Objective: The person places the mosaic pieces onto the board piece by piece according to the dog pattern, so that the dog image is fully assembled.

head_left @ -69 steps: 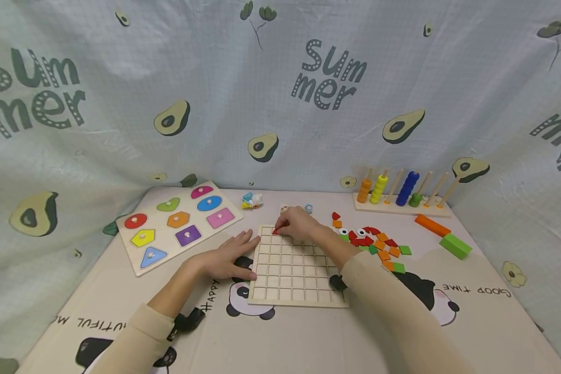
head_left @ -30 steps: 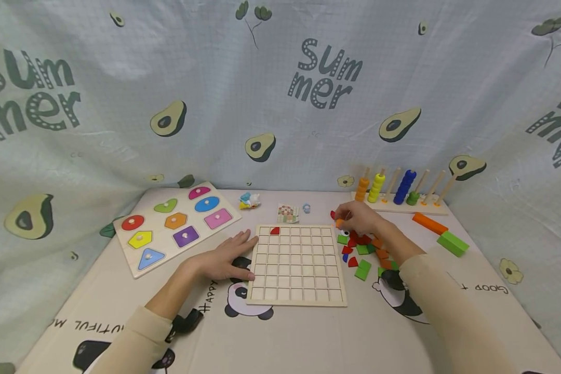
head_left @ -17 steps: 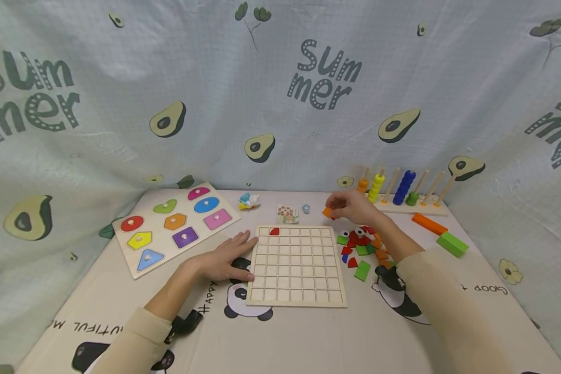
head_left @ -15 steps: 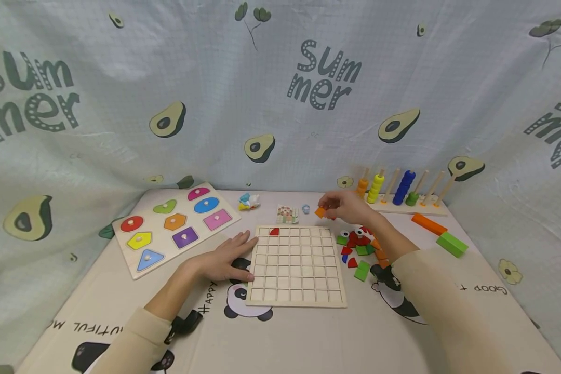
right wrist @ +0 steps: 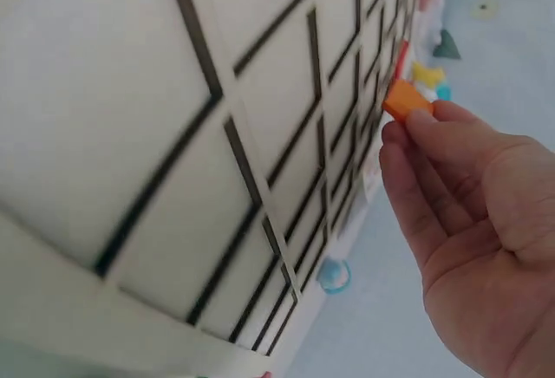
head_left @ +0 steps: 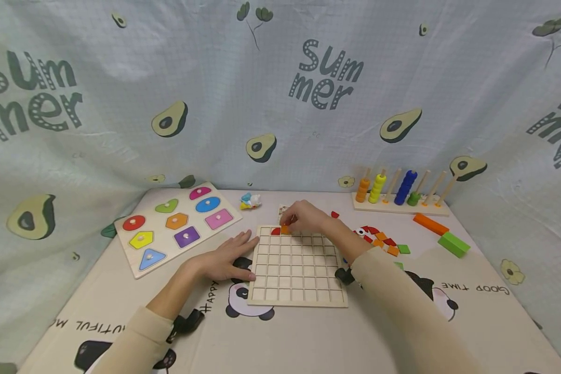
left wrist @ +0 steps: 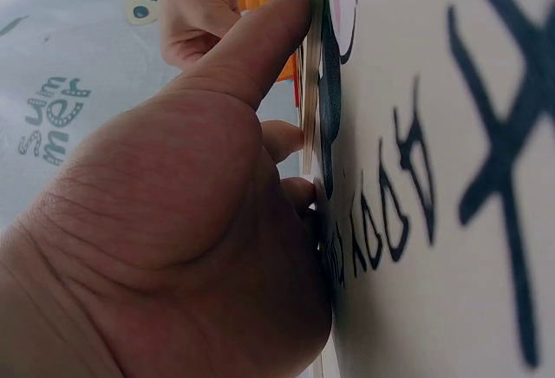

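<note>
A wooden grid board [head_left: 278, 269] lies on the table in the head view. My left hand [head_left: 224, 258] rests at its left edge, fingers spread and thumb touching the rim; the left wrist view shows the same hand [left wrist: 199, 187] close up. At the board's far row, my right hand [head_left: 304, 218] pinches an orange square tile [head_left: 285, 229] between thumb and fingers. The tile [right wrist: 405, 99] shows plainly in the right wrist view, just over the board. Beside it, a red quarter-round tile [head_left: 275, 231] sits in a cell of the far row.
Loose red, orange and green tiles [head_left: 378, 238] lie right of the board, partly behind the right forearm. A shape puzzle [head_left: 177, 223] stands back left, a bead-peg stand [head_left: 400, 205] back right. Orange and green blocks [head_left: 454, 244] lie far right. A small toy [head_left: 251, 201] sits behind.
My right hand took an orange tile from the loose pile, leaving the red tile on the board, and carried it left to the board's far row. My left hand has stayed put.
</note>
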A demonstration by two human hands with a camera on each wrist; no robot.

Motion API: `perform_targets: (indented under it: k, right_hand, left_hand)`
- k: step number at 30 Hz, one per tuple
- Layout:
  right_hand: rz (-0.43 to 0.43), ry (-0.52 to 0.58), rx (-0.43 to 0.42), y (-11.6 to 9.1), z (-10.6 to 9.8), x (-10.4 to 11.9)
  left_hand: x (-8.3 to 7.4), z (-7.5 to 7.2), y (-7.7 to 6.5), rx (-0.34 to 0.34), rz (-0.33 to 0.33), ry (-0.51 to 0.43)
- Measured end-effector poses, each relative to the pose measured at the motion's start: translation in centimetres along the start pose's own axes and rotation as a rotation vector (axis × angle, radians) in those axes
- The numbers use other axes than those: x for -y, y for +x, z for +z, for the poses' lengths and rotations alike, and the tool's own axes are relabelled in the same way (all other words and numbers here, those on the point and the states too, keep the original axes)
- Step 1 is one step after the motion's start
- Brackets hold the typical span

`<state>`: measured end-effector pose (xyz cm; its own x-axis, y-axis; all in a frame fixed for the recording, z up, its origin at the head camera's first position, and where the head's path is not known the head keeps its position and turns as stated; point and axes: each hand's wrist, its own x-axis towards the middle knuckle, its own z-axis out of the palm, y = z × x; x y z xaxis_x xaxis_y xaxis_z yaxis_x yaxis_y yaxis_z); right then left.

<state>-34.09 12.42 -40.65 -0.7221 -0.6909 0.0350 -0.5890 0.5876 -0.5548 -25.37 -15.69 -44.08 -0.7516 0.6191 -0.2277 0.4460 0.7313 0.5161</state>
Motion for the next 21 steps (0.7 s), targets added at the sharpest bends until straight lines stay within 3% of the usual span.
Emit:
perform_targets:
  k: [7, 13, 17, 21]
  right_hand:
    - [0.026, -0.041, -0.014, -0.1, 0.6, 0.0]
    - [0.024, -0.15, 0.035, -0.2, 1.0, 0.2]
    - [0.053, -0.166, 0.042, -0.3, 1.3, 0.4]
    - [0.017, -0.188, 0.027, -0.6, 1.4, 0.4]
  left_hand:
    - [-0.1, 0.0, 0.0, -0.003, -0.002, 0.001]
    - [-0.1, 0.0, 0.1, 0.008, -0.012, -0.002]
    - [0.0, 0.0, 0.2, 0.005, -0.008, 0.003]
    - [-0.1, 0.1, 0.1, 0.0, 0.006, 0.0]
